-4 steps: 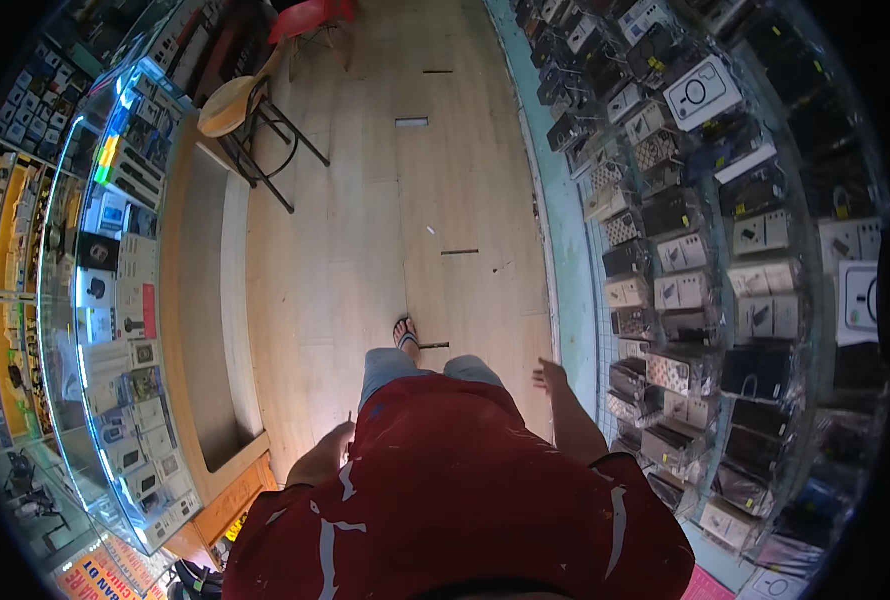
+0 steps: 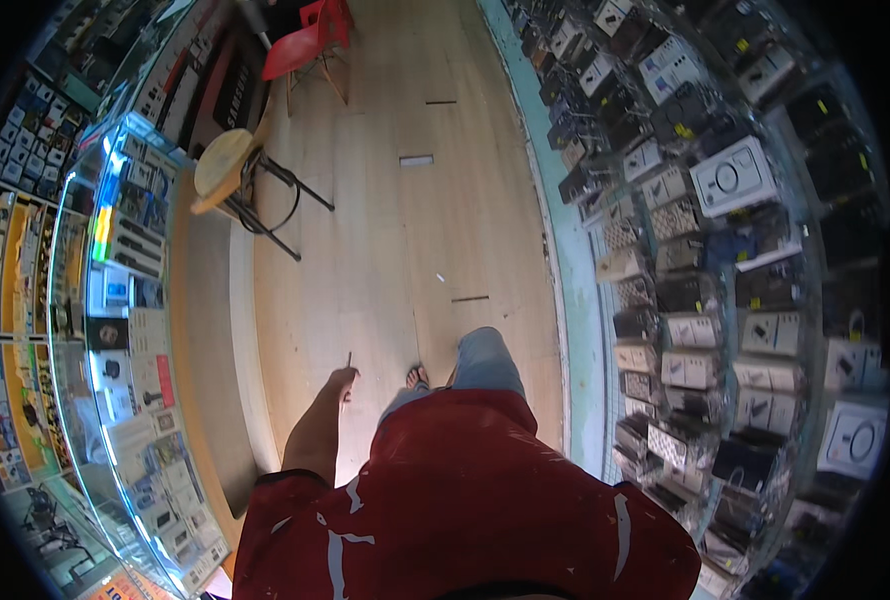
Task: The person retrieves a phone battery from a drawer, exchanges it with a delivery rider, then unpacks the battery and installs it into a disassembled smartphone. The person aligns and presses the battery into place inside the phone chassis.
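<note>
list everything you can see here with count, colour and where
red chair: 1, red, top left of centre
round stool: 1, pale wood, dark legs, beside the counter
glass-topped counter: 1, wooden front, left
boxed goods: many, mostly white and blue, inside the counter
packaged accessories: many, black and white, right wall
ring-printed boxes: 2, white, right wall
plank floor: 1, light brown, middle
shirt: 1, dark red, bottom centre
trousers or shorts: 1, light blue, below centre
sandalled foot: 1, dark straps, below centre
left hand: 1, over the floor, grip unclear
</note>
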A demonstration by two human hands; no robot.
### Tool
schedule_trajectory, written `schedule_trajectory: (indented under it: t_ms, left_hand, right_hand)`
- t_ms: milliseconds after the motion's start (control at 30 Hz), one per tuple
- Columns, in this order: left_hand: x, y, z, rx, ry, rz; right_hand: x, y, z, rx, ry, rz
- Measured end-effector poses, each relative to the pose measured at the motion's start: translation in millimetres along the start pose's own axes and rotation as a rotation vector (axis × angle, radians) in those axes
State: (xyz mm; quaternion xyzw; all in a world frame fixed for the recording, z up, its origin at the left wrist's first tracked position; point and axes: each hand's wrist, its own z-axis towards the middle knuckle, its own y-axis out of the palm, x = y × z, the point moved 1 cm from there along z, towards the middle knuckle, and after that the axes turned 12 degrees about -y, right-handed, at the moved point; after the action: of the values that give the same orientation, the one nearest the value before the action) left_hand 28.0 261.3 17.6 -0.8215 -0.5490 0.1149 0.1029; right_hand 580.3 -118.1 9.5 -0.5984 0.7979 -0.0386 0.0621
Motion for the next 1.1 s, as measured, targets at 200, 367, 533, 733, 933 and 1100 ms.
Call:
schedule_trajectory:
  t_ms: [200,367,533,733,933,1100]
  left_hand:
    - [460,-99,-102,0.142,0.586,-0.21]
    - [613,-103,-103,0.109,0.24,-0.176]
    - [664,-93,-75,-0.148,-0.025,0.137]
    - [840,-136,-57,-0.127,-0.182,-0.044]
    - [1224,-185,-11,-0.209,0.048,-0.212]
    - [1686,-285,-124,-0.052,0.392,-0.093]
  right_hand:
    - [-244,38,4,0.022,0.051,0.038]
    - [-634,34,77,0.071,-0.25,-0.022]
    - [-1202,53,43,0.044,-1.1,-0.038]
    - [-1599,148,-140,-0.021,-1.456,0.161]
    - [-1586,75,103,0.094,-0.38,-0.121]
    - [-1648,147,83,-0.005,-0.098,-0.034]
